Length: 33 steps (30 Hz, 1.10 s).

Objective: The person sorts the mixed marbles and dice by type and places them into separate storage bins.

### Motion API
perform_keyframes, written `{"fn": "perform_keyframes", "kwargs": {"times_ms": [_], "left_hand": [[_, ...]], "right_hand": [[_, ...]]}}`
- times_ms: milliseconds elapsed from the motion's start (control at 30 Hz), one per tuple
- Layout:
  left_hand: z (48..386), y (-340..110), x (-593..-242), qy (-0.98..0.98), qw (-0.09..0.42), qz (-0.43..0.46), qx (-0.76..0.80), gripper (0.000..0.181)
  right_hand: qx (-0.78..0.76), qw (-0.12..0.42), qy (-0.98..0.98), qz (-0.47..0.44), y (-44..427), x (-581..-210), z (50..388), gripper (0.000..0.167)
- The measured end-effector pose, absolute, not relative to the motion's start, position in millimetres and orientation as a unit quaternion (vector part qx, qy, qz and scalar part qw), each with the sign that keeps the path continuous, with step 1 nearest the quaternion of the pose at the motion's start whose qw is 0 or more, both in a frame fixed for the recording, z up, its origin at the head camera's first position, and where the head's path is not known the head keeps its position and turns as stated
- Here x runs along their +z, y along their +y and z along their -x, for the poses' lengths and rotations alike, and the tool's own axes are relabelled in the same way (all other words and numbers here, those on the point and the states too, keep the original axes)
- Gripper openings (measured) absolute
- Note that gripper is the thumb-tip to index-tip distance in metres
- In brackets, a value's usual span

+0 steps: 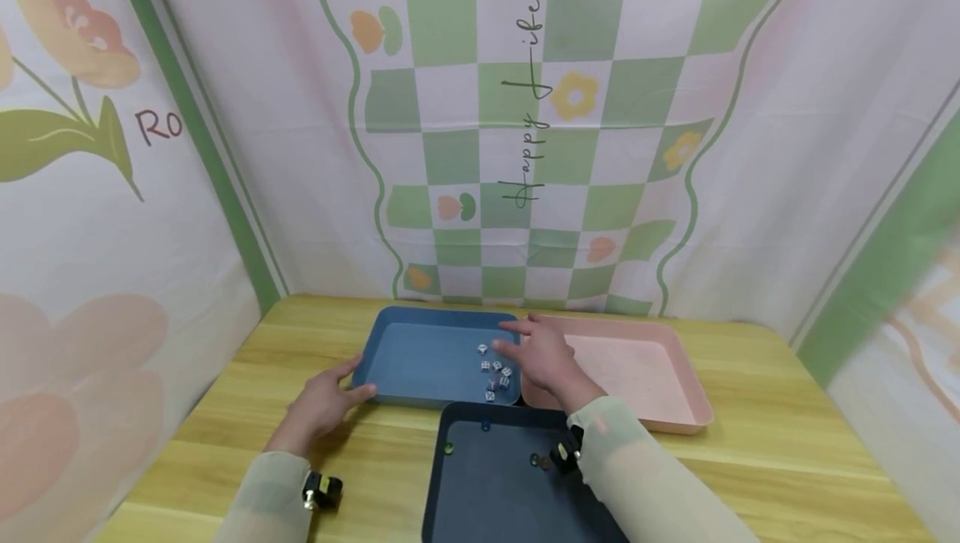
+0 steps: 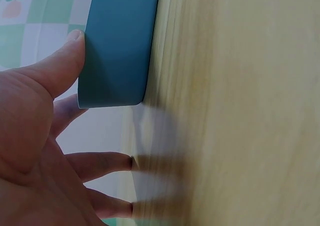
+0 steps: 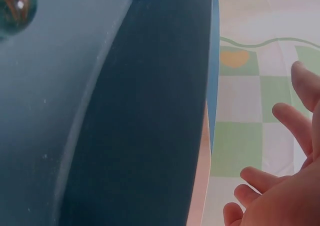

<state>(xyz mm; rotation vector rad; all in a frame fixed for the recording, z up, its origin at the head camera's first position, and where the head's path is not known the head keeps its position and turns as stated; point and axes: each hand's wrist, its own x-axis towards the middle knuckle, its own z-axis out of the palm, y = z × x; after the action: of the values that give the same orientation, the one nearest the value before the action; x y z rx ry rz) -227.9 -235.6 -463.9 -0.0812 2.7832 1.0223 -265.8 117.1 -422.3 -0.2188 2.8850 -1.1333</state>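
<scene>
My left hand (image 1: 321, 403) is at the near left corner of a blue tray (image 1: 420, 315). Its thumb touches the rim in the left wrist view; the forefinger is partly hidden behind the corner and the other fingers are spread apart. Several white dice (image 1: 485, 366) lie loosely grouped at the tray's right end. Above that end and the pink tray's left edge hovers my right hand (image 1: 546, 353), with thumb and forefinger apart. Nothing shows between its fingers in the right wrist view, where the hand (image 3: 285, 191) is partly cut off.
A pink tray (image 1: 693, 384) adjoins the blue one on the right. Nearer me, a dark tray (image 1: 487, 493) holds a green marble (image 1: 448, 448), a blue marble (image 1: 486, 424) and a brownish marble (image 3: 17, 7); my right forearm crosses above it. Everything stands on a wooden table (image 1: 375, 476) before a patterned curtain.
</scene>
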Motion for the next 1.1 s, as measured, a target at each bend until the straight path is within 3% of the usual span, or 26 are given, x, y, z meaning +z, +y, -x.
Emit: {"fn": "perform_keyframes", "kwargs": {"times_ms": [533, 767, 1100], "left_hand": [[228.9, -235.9, -464.3, 0.935, 0.087, 0.026, 0.344, 0.074], [229.0, -235.6, -464.9, 0.932, 0.084, 0.022, 0.352, 0.074], [229.1, -235.3, -465.1, 0.933, 0.083, 0.021, 0.349, 0.073]], "right_hand": [[-0.440, 0.005, 0.891, 0.110, 144.0, -421.1, 256.4, 0.049], [-0.453, 0.008, 0.883, 0.124, 160.0, -411.0, 246.9, 0.061], [-0.378, -0.025, 0.904, 0.199, 174.8, -401.9, 211.9, 0.053]]}}
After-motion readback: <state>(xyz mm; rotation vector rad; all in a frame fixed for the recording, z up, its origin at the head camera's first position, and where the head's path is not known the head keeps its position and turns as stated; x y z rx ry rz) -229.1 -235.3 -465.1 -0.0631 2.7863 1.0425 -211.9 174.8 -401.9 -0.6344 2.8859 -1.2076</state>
